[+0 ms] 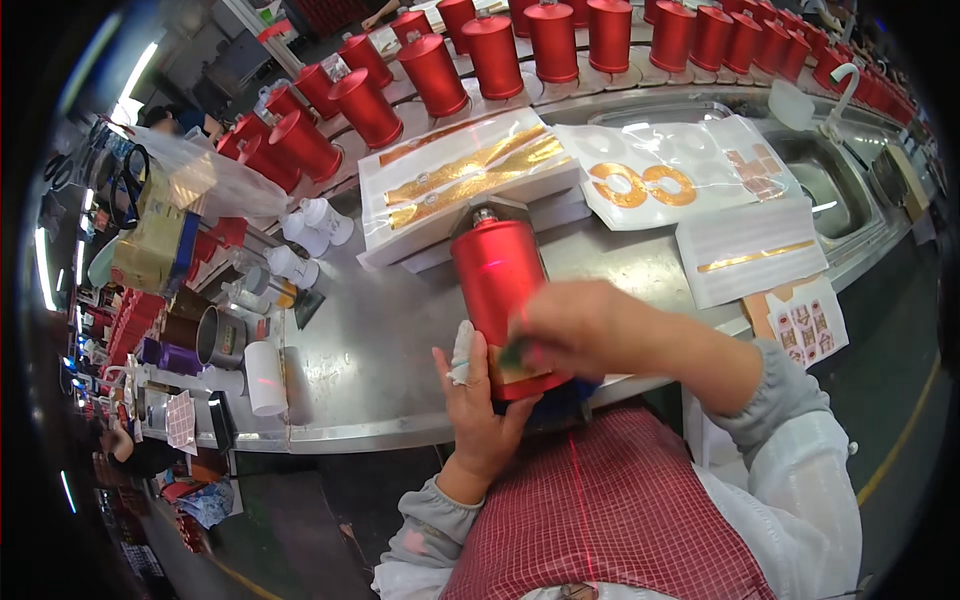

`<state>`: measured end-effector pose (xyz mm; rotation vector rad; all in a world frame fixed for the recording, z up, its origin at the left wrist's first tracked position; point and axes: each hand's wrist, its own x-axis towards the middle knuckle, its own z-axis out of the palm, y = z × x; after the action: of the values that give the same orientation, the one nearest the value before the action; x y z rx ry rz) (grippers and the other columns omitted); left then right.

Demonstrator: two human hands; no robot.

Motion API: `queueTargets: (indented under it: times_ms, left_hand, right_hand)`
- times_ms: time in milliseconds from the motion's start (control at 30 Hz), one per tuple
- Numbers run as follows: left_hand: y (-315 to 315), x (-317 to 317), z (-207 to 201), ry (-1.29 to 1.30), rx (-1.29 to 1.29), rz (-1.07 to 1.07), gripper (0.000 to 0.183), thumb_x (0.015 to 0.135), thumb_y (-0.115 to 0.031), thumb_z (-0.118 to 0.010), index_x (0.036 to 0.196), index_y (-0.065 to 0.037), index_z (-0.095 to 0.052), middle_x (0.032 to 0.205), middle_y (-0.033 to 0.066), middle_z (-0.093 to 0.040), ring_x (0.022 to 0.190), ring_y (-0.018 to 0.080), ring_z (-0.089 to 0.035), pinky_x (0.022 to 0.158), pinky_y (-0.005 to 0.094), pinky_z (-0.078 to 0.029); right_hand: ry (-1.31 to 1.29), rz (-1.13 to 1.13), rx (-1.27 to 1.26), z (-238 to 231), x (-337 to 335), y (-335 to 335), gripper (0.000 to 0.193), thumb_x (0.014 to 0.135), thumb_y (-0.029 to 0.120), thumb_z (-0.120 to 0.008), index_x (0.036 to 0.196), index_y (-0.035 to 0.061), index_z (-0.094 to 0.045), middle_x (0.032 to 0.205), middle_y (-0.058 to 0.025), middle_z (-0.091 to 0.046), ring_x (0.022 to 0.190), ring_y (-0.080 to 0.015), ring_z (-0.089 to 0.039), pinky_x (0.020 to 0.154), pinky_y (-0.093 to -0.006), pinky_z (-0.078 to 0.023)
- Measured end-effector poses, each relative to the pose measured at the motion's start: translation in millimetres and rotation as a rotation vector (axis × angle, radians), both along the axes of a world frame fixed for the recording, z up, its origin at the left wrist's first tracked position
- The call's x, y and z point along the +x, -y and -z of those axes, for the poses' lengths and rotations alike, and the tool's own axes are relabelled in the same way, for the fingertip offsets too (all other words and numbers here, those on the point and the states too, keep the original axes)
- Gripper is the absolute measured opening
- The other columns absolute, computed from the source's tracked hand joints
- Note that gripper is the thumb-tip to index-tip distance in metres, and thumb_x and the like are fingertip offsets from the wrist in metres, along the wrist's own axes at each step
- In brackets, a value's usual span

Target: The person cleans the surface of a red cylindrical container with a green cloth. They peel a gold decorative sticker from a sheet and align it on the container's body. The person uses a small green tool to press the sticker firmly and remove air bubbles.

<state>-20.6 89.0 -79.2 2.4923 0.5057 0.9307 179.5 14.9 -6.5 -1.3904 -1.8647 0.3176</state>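
Observation:
A glossy red bottle (497,262) with a small metallic neck lies tilted toward me at the counter's front edge, its neck end in a dark cradle. My left hand (478,415) grips its lower left side near the base; one finger wears a white wrapping. Across the lower body of the bottle lies my right hand (580,325), closed and blurred by motion. A small dark green piece (514,352) shows at its fingertips; its kind is unclear. Beneath it, a gold label (520,384) sits near the bottle's base, partly hidden by the hand.
Behind stands a white stack with gold label strips (470,175). To its right lie a sheet of gold ring labels (640,185) and a white pad with a gold strip (755,258). Red bottles (495,60) line a conveyor. White bottles (318,222), a metal cup (220,338) and a sink (825,190) flank the counter.

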Motion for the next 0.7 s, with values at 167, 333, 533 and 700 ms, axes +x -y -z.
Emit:
queueTargets:
  times_ms: [167,333,533,700]
  left_hand:
    - [-1,-3,2,0.008,-0.004,0.006,0.085,0.088,-0.05,-0.061,0.14,0.011,-0.034,0.137,0.0304,-0.045,0.132,0.043,-0.042,0.113,0.0607,-0.015]
    - [2,-2,3,0.01,-0.018,0.022,0.084,0.087,-0.047,-0.063,0.14,0.012,-0.034,0.136,0.0317,-0.045,0.132,0.0441,-0.041,0.113,0.0601,-0.017]
    - [3,-6,3,0.033,-0.098,0.009,0.081,0.086,-0.04,-0.068,0.139,0.012,-0.035,0.135,0.0322,-0.046,0.13,0.0457,-0.043,0.112,0.0601,-0.019]
    - [-1,-7,0,0.104,-0.347,0.137,0.088,0.085,-0.04,-0.068,0.145,0.008,-0.025,0.144,0.0282,-0.036,0.136,0.0391,-0.036,0.113,0.0473,-0.023]
  right_hand:
    - [0.242,0.026,0.322,12,-7,11,0.012,0.073,0.016,-0.064,0.083,0.0151,-0.058,0.079,-0.001,-0.053,0.077,-0.0208,-0.055,0.071,-0.0361,-0.04]
    - [0.005,0.329,0.314,20,21,-4,0.016,0.074,0.014,-0.072,0.086,0.0124,-0.061,0.079,-0.0044,-0.056,0.079,-0.0261,-0.057,0.07,-0.0377,-0.041]
    - [-0.145,0.209,0.135,9,13,-6,0.016,0.076,0.015,-0.073,0.089,0.0091,-0.064,0.076,-0.01,-0.058,0.075,-0.0292,-0.06,0.067,-0.0388,-0.044]
    - [-0.387,-0.013,-0.121,3,7,16,0.022,0.083,0.018,-0.073,0.1,0.0048,-0.066,0.087,-0.0103,-0.064,0.08,-0.0231,-0.064,0.073,-0.0324,-0.049]
